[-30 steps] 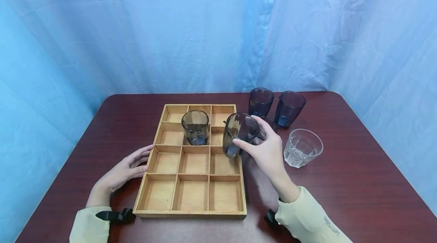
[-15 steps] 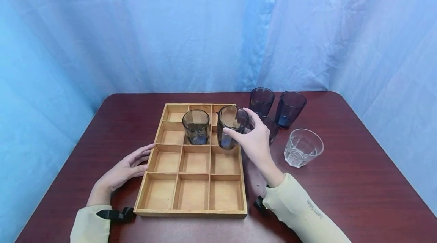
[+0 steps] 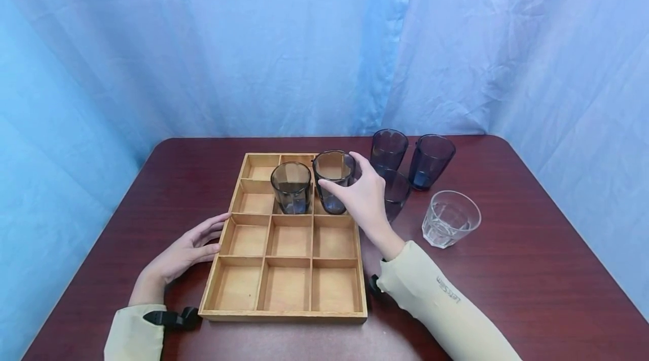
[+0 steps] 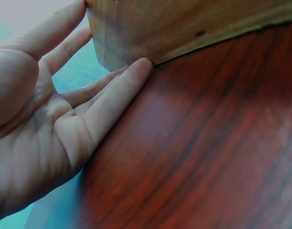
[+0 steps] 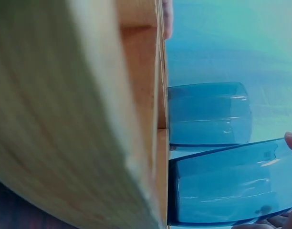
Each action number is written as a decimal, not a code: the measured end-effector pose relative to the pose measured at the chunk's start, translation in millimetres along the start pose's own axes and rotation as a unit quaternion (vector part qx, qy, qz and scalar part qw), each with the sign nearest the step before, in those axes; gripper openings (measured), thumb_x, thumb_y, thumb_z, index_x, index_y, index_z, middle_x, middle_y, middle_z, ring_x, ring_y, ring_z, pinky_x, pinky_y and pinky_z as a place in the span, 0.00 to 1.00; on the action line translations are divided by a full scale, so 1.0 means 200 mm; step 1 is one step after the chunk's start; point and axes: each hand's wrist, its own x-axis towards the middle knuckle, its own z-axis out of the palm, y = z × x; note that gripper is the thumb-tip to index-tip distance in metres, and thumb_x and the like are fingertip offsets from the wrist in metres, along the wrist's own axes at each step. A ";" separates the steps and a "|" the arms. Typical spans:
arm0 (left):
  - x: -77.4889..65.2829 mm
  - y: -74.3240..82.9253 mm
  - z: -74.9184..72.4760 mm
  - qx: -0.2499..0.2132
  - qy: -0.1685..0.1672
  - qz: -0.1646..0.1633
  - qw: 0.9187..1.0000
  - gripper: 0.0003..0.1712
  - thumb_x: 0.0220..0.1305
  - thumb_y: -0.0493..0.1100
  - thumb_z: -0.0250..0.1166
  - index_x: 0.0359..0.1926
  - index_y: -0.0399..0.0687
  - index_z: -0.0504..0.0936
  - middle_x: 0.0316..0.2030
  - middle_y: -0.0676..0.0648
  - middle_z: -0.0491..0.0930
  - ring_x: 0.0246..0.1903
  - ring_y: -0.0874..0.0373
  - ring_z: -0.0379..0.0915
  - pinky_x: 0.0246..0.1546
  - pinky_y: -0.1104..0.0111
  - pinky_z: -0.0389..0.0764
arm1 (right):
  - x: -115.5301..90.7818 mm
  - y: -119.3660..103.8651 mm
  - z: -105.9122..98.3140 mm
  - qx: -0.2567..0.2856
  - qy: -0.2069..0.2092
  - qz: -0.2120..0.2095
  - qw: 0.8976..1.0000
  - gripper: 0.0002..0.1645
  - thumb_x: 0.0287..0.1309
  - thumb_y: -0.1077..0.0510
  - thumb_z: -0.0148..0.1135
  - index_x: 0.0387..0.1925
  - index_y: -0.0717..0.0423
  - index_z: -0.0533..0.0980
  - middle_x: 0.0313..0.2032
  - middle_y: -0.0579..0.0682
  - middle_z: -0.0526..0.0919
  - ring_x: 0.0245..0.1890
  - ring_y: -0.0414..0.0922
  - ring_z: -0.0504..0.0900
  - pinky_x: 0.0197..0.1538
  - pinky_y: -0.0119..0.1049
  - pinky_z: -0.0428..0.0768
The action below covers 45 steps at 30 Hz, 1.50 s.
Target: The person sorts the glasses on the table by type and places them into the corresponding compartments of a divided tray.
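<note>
My right hand point(image 3: 364, 196) grips a smoky grey drinking glass point(image 3: 333, 189) near its rim, thumb on the near side and fingers behind. The glass is over the right column of the wooden divided tray point(image 3: 289, 316), second row from the back. In the right wrist view this glass point(image 5: 227, 186) leans slightly, its base down at the tray's dividers. A matching glass point(image 3: 291, 189) stands in the middle compartment beside it. My left hand point(image 3: 179, 254) rests against the tray's left side, fingers extended; the left wrist view shows fingertips point(image 4: 139, 69) touching the outer wall point(image 4: 184, 28).
Right of the tray stand several dark glasses: one at the back point(image 3: 389, 150), one further right point(image 3: 431, 162), and one partly behind my right hand point(image 3: 397, 189). A clear faceted glass point(image 3: 450, 219) is nearer on the dark red table point(image 3: 507, 248). Blue curtains point(image 3: 284, 51) surround the table.
My right hand has carried the grey glass left and back, from the tray's right edge to beside the standing glass. The left hand has stayed at the tray's side.
</note>
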 end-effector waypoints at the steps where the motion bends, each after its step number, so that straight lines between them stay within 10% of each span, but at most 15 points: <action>1: 0.00 0.00 0.00 0.000 0.001 -0.002 1.000 0.40 0.69 0.41 0.59 0.76 0.48 0.50 0.70 0.30 0.54 0.54 0.77 0.67 0.49 0.70 0.79 | 0.01 0.00 0.01 -0.006 -0.006 0.004 1.000 0.49 0.41 0.41 0.78 0.64 0.52 0.70 0.52 0.52 0.81 0.40 0.50 0.79 0.47 0.45 0.79; 8: 0.00 0.00 0.00 0.008 0.003 0.000 1.000 0.40 0.69 0.42 0.59 0.76 0.49 0.51 0.71 0.31 0.55 0.56 0.72 0.67 0.49 0.70 0.79 | 0.05 0.01 0.03 -0.025 -0.037 0.021 0.999 0.50 0.43 0.41 0.77 0.66 0.53 0.68 0.57 0.53 0.79 0.54 0.53 0.77 0.56 0.49 0.76; 19: 0.00 0.01 0.00 0.004 0.005 -0.004 1.000 0.41 0.68 0.42 0.60 0.76 0.50 0.50 0.71 0.32 0.54 0.55 0.76 0.67 0.49 0.69 0.80 | 0.08 0.06 0.04 -0.029 -0.072 0.033 0.996 0.50 0.43 0.41 0.76 0.67 0.51 0.67 0.55 0.51 0.81 0.36 0.49 0.79 0.47 0.45 0.78; 29: 0.00 0.01 0.01 0.014 0.004 0.010 1.000 0.40 0.69 0.41 0.59 0.76 0.47 0.51 0.71 0.30 0.54 0.67 0.33 0.55 0.49 0.69 0.80 | 0.08 0.07 0.02 -0.053 -0.105 0.033 0.992 0.51 0.47 0.43 0.75 0.69 0.53 0.64 0.59 0.53 0.78 0.27 0.45 0.76 0.37 0.38 0.75; 37: 0.00 0.01 0.01 0.011 0.002 0.009 1.000 0.40 0.69 0.41 0.59 0.76 0.47 0.51 0.70 0.30 0.54 0.65 0.45 0.62 0.49 0.69 0.80 | 0.06 0.05 -0.02 -0.096 -0.157 0.018 0.983 0.55 0.50 0.46 0.73 0.72 0.59 0.56 0.68 0.60 0.65 0.65 0.56 0.69 0.64 0.53 0.70; 45: 0.00 0.00 0.00 0.002 -0.002 0.005 1.000 0.39 0.70 0.41 0.58 0.76 0.50 0.50 0.71 0.31 0.53 0.55 0.76 0.67 0.49 0.71 0.79 | 0.05 0.06 -0.03 -0.112 -0.167 0.007 0.979 0.56 0.51 0.46 0.73 0.72 0.61 0.54 0.65 0.62 0.64 0.63 0.56 0.69 0.64 0.52 0.69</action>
